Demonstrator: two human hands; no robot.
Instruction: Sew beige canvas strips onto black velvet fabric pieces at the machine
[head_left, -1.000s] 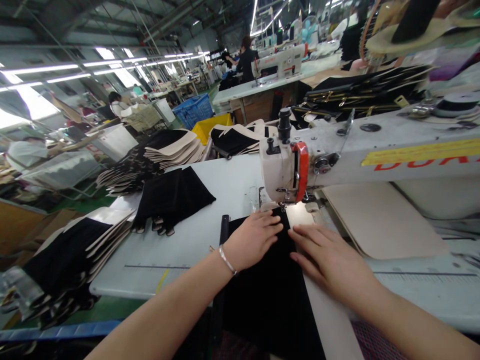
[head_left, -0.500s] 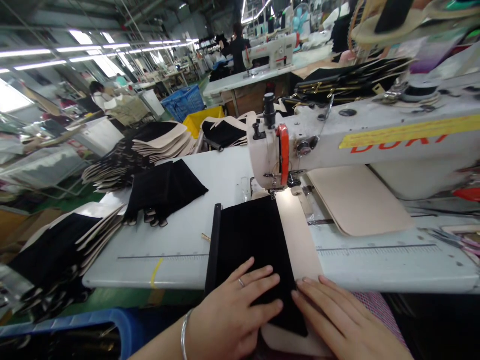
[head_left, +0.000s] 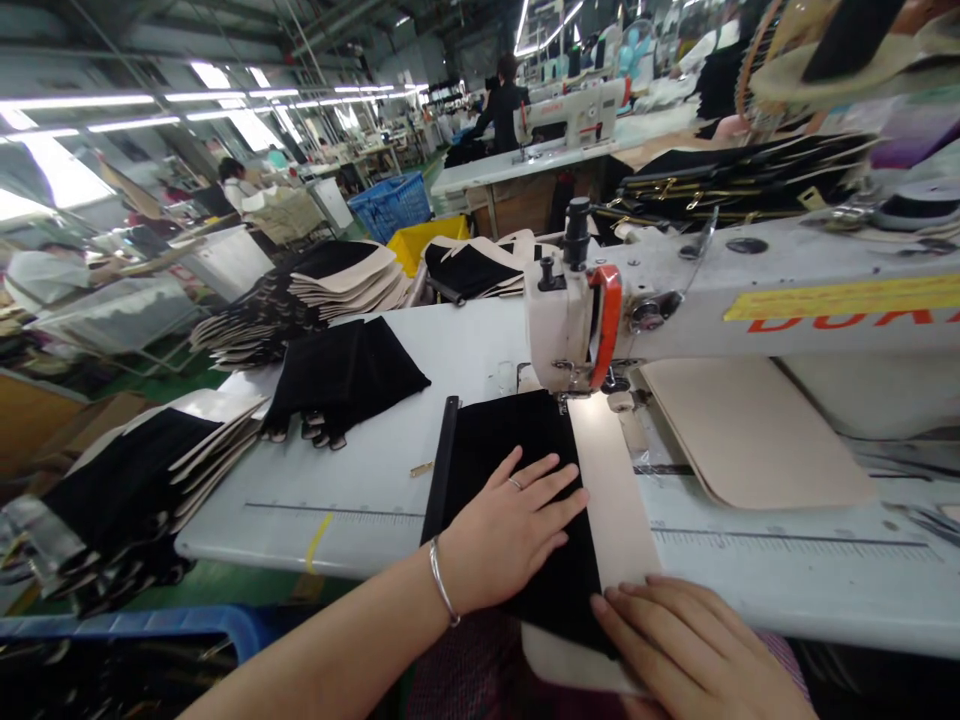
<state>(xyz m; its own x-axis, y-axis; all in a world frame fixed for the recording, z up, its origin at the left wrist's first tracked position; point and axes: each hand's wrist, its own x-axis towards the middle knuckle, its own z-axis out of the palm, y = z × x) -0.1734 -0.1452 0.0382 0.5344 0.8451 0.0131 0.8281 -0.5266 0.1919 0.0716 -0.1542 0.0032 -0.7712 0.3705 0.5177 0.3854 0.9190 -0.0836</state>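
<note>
A black fabric panel [head_left: 495,420] lies over a beige panel [head_left: 616,500], its top edge under the needle area of the white sewing machine [head_left: 559,325]. A dark strip [head_left: 441,465] runs along the black panel's left side, with a small gold zipper pull [head_left: 421,469] beside it. My left hand [head_left: 517,535] rests flat on the black fabric with fingers spread. Close to the near end, my right hand [head_left: 686,645] has its fingers together over the right edges of both panels; its thumb is mostly hidden underneath.
Beige panels [head_left: 757,430] lie right of the needle under the machine arm. Folded black pieces [head_left: 341,375] and stacked panels [head_left: 360,275] stand to the left. A blue bin [head_left: 247,630] sits below the table's left edge. Another person [head_left: 504,110] is in the background.
My left hand has slid forward and slightly right over the black fabric. The panels have advanced a little under the machine. The view has shifted left.
</note>
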